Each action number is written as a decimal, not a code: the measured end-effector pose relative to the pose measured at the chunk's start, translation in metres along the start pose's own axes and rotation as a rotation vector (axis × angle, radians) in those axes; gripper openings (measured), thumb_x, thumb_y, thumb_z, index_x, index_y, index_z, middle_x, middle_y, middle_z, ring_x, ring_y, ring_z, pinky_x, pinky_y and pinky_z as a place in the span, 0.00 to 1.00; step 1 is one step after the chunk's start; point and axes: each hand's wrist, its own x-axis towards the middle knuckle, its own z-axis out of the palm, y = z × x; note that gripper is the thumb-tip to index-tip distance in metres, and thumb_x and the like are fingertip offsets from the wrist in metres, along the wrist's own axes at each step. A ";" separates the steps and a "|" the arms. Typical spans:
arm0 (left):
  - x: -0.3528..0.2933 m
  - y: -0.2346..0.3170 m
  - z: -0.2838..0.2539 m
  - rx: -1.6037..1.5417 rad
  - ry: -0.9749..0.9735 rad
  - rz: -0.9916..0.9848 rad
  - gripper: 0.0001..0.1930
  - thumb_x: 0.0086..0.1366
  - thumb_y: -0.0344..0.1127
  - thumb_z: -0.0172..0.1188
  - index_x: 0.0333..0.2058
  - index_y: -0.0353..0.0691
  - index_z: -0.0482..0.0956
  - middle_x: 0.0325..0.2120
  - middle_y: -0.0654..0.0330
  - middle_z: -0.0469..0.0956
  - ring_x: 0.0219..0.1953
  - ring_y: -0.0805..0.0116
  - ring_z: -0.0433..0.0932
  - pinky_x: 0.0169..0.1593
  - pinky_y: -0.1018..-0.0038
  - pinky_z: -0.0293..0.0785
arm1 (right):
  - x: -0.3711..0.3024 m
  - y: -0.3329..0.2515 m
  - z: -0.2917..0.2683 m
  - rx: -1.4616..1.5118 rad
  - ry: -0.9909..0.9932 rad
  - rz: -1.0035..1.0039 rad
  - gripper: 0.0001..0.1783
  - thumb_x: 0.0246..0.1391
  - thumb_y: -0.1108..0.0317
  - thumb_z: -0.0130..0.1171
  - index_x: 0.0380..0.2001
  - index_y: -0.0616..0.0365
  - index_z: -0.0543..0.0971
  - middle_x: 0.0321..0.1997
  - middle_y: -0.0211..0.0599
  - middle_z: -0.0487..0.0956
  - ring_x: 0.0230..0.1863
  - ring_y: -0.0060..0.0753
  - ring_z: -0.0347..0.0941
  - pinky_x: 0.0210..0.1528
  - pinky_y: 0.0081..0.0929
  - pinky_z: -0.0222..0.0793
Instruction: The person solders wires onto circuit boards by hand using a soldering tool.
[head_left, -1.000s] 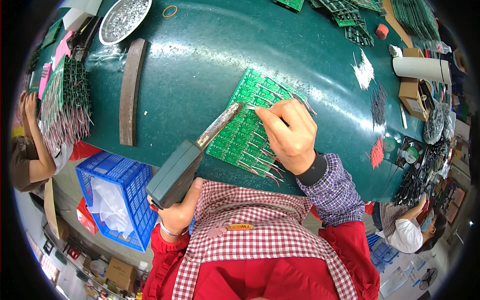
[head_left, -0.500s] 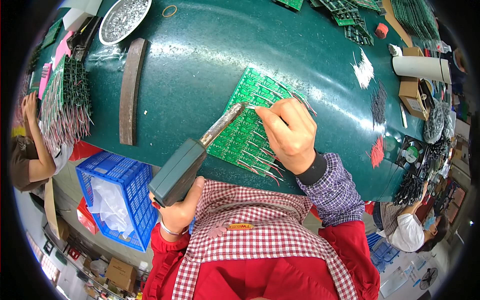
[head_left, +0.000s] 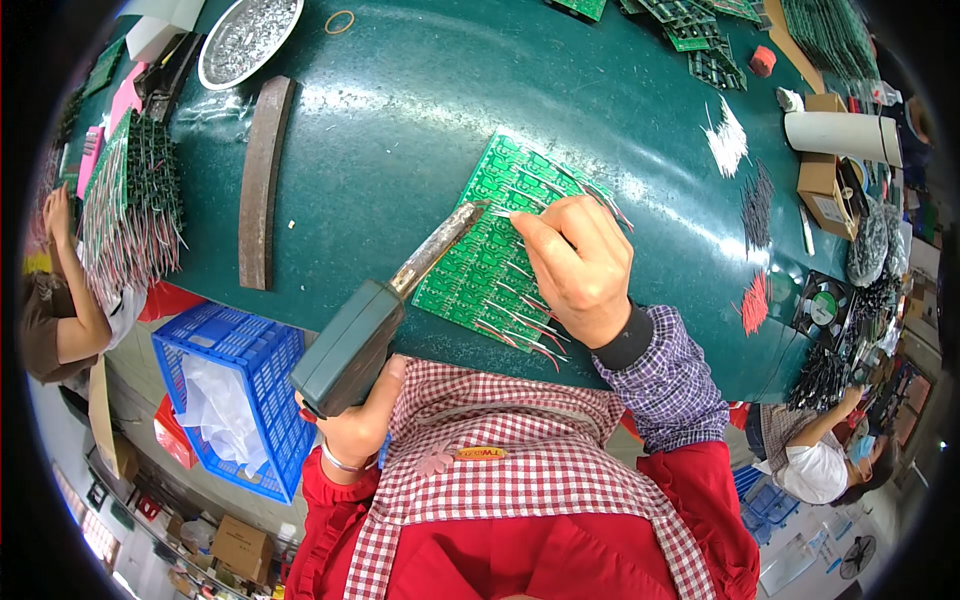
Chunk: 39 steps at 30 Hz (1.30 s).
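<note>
One lettered tag [head_left: 482, 453] below circuit board [head_left: 462, 288]; nearer below, edge of tabletop [head_left: 370, 180]; lower left, left grip [head_left: 358, 425] wrapped round soldering iron [head_left: 350, 345]; over board, right grip [head_left: 583, 268] pinching wire [head_left: 503, 213].

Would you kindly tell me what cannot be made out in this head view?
All in the head view:
Wire: the right grip hides how far it runs.
Green board: the same grip covers part of it.
Left grip: the soldering iron hides most of its fingers.
Iron's tip: too small to tell whether it touches the wire.
Bowl: cut off by the top edge.
</note>
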 end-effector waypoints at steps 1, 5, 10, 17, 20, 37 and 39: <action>0.000 0.001 0.000 0.000 0.000 0.000 0.13 0.50 0.24 0.69 0.37 0.30 0.81 0.30 0.56 0.82 0.29 0.70 0.80 0.33 0.74 0.75 | 0.000 0.000 0.000 0.001 0.000 0.002 0.12 0.35 0.76 0.61 0.30 0.60 0.79 0.23 0.31 0.68 0.26 0.31 0.69 0.26 0.29 0.62; 0.003 0.001 0.002 0.057 -0.004 0.053 0.13 0.49 0.25 0.70 0.35 0.30 0.82 0.29 0.56 0.83 0.28 0.70 0.80 0.33 0.74 0.75 | 0.001 -0.001 -0.001 0.011 0.006 0.010 0.12 0.35 0.76 0.61 0.30 0.60 0.79 0.23 0.31 0.69 0.26 0.31 0.69 0.26 0.29 0.62; 0.004 0.001 0.004 0.090 -0.010 0.114 0.11 0.49 0.25 0.70 0.34 0.31 0.82 0.28 0.56 0.83 0.26 0.70 0.80 0.32 0.75 0.75 | 0.000 -0.001 0.000 0.007 0.004 0.011 0.12 0.35 0.77 0.61 0.30 0.60 0.80 0.23 0.31 0.69 0.26 0.31 0.68 0.26 0.29 0.62; 0.000 -0.001 -0.001 0.073 -0.060 0.061 0.13 0.51 0.23 0.67 0.37 0.30 0.80 0.29 0.58 0.81 0.26 0.72 0.77 0.31 0.76 0.73 | 0.000 -0.001 0.000 0.008 0.003 0.014 0.12 0.35 0.77 0.62 0.30 0.61 0.80 0.22 0.31 0.69 0.25 0.31 0.68 0.26 0.29 0.61; -0.002 -0.003 -0.002 0.035 -0.055 0.030 0.15 0.52 0.21 0.65 0.40 0.29 0.78 0.31 0.59 0.79 0.26 0.74 0.74 0.30 0.77 0.70 | 0.001 -0.002 0.000 0.014 0.007 0.011 0.12 0.35 0.77 0.62 0.30 0.61 0.80 0.22 0.31 0.69 0.25 0.31 0.68 0.26 0.29 0.61; -0.001 0.002 -0.002 -0.016 -0.025 -0.029 0.16 0.52 0.23 0.68 0.41 0.30 0.80 0.35 0.56 0.82 0.34 0.70 0.79 0.39 0.74 0.75 | 0.000 -0.003 0.001 -0.011 0.021 0.033 0.11 0.35 0.77 0.62 0.29 0.59 0.80 0.22 0.31 0.68 0.25 0.32 0.68 0.26 0.28 0.62; -0.001 0.003 -0.002 -0.020 -0.023 0.001 0.16 0.52 0.24 0.69 0.41 0.30 0.80 0.35 0.56 0.82 0.34 0.69 0.79 0.39 0.74 0.75 | 0.000 -0.004 0.001 -0.019 0.016 0.041 0.11 0.35 0.77 0.62 0.29 0.59 0.80 0.22 0.31 0.68 0.26 0.32 0.69 0.26 0.28 0.62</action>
